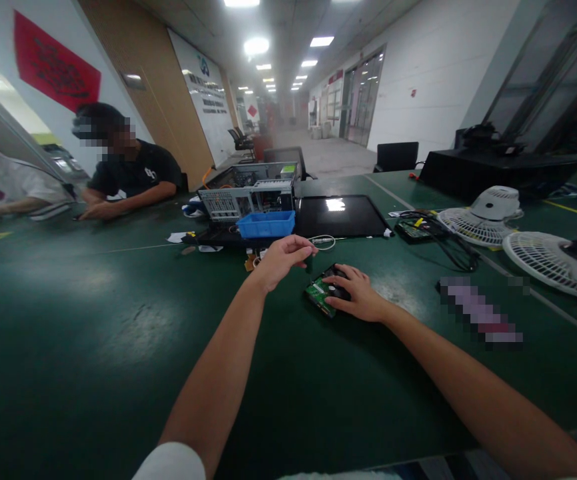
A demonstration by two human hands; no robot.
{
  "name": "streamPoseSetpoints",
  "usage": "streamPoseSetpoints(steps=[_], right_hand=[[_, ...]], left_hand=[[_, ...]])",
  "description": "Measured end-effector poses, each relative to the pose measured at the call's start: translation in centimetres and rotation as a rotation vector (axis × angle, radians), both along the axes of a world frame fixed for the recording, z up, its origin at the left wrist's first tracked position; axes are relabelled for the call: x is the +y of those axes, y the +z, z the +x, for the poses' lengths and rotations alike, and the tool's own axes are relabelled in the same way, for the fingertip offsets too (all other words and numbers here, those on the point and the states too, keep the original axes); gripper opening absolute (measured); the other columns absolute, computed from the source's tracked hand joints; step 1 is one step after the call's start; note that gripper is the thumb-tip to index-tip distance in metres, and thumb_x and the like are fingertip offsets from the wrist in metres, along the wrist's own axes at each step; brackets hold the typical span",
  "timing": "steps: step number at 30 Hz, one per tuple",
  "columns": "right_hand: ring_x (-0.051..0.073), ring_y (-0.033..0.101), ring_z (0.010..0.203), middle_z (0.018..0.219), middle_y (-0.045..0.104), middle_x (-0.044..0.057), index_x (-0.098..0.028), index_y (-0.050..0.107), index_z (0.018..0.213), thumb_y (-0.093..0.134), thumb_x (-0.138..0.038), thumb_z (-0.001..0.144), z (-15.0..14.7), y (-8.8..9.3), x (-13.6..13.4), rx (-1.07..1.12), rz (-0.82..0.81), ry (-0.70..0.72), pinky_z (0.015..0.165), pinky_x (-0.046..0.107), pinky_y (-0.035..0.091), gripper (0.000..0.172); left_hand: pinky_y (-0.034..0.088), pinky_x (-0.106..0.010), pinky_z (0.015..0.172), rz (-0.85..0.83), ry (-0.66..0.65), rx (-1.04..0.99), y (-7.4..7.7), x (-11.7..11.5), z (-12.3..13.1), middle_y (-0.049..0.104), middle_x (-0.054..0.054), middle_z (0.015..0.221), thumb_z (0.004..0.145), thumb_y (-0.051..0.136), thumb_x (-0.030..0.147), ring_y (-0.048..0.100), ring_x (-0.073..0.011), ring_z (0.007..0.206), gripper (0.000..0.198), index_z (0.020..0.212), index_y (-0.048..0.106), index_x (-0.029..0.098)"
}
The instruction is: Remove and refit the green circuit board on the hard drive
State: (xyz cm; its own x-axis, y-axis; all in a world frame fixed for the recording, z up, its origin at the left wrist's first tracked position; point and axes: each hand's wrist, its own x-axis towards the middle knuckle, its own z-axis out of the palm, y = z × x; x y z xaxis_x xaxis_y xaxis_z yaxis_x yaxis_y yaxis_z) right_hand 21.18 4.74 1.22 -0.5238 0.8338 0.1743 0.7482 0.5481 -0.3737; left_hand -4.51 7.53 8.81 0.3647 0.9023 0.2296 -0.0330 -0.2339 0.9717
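A small hard drive with a green circuit board (320, 291) lies on the green table (118, 320). My right hand (356, 295) rests on top of it, fingers curled over its black body and holding it down. My left hand (283, 257) hovers just above and left of the drive, its fingers pinched together round a small dark tool (309, 263) that points down toward the board.
Behind stand an open computer case (248, 193), a blue plastic bin (266, 224) and a black flat panel (341, 216). White fan grilles (543, 263) and cables lie at the right. Two people sit at the far left of the table.
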Motion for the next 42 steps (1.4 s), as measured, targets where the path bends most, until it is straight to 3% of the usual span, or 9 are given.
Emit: streamPoseSetpoints(steps=[4, 9, 14, 21, 27, 35, 42], right_hand=[[0.04, 0.023, 0.149, 0.161, 0.033, 0.009, -0.04, 0.054, 0.142, 0.05, -0.069, 0.093, 0.0, 0.1, 0.0, -0.014, -0.013, -0.002, 0.115, 0.064, 0.02, 0.058], [0.039, 0.023, 0.149, 0.161, 0.033, 0.009, -0.04, 0.053, 0.143, 0.049, -0.068, 0.093, -0.1, 0.2, -0.1, -0.028, -0.024, -0.009, 0.115, 0.064, 0.02, 0.058], [0.038, 0.025, 0.149, 0.16, 0.034, 0.009, -0.04, 0.053, 0.142, 0.05, -0.067, 0.093, -0.2, 0.2, -0.3, -0.024, 0.0, -0.016, 0.115, 0.063, 0.021, 0.057], [0.039, 0.026, 0.148, 0.159, 0.036, 0.009, -0.039, 0.055, 0.141, 0.051, -0.066, 0.093, -0.4, 0.0, -0.3, -0.021, 0.023, -0.023, 0.115, 0.063, 0.021, 0.055], [0.038, 0.029, 0.147, 0.157, 0.039, 0.009, -0.039, 0.058, 0.138, 0.052, -0.068, 0.092, -0.5, -0.2, -0.3, 0.002, 0.058, -0.034, 0.115, 0.063, 0.022, 0.055], [0.038, 0.028, 0.147, 0.157, 0.039, 0.008, -0.04, 0.057, 0.139, 0.052, -0.069, 0.092, -0.4, -0.1, -0.3, 0.004, 0.047, -0.029, 0.114, 0.063, 0.024, 0.056], [0.04, 0.027, 0.147, 0.157, 0.039, 0.009, -0.04, 0.057, 0.14, 0.053, -0.068, 0.091, -0.5, 0.0, -0.2, -0.004, 0.023, -0.027, 0.113, 0.065, 0.023, 0.056]], left_hand=[[0.049, -0.027, 0.071, 0.038, 0.027, 0.05, 0.3, -0.1, 0.1, 0.069, -0.007, 0.108, 0.083, 0.074, 0.037, 0.062, -0.0184, 0.094, 0.027, 0.103, 0.074, 0.019], [0.05, -0.026, 0.064, -0.09, 0.011, -0.073, 0.5, -0.3, 0.5, 0.068, -0.008, 0.104, 0.083, 0.069, 0.031, 0.062, -0.0196, 0.092, 0.022, 0.099, 0.074, 0.018], [0.056, -0.032, 0.072, -0.159, 0.0, -0.171, 0.5, -0.4, 0.7, 0.067, -0.009, 0.099, 0.083, 0.068, 0.032, 0.062, -0.0207, 0.094, 0.02, 0.094, 0.071, 0.016], [0.054, -0.027, 0.068, -0.103, 0.03, -0.108, 0.0, -0.1, 0.9, 0.065, -0.005, 0.094, 0.076, 0.081, 0.04, 0.061, -0.0171, 0.087, 0.031, 0.094, 0.072, 0.017], [0.05, -0.024, 0.063, -0.054, 0.079, -0.025, -0.2, 0.0, 0.8, 0.067, -0.008, 0.105, 0.08, 0.077, 0.042, 0.061, -0.0174, 0.09, 0.032, 0.103, 0.077, 0.02], [0.051, -0.025, 0.065, -0.052, 0.029, -0.013, 0.0, -0.2, 0.7, 0.066, -0.007, 0.1, 0.085, 0.072, 0.041, 0.062, -0.0197, 0.094, 0.033, 0.111, 0.075, 0.021], [0.054, -0.029, 0.07, -0.162, -0.028, -0.144, 0.3, -0.6, 1.0, 0.07, -0.009, 0.104, 0.086, 0.072, 0.035, 0.066, -0.0216, 0.098, 0.027, 0.107, 0.065, 0.019]])
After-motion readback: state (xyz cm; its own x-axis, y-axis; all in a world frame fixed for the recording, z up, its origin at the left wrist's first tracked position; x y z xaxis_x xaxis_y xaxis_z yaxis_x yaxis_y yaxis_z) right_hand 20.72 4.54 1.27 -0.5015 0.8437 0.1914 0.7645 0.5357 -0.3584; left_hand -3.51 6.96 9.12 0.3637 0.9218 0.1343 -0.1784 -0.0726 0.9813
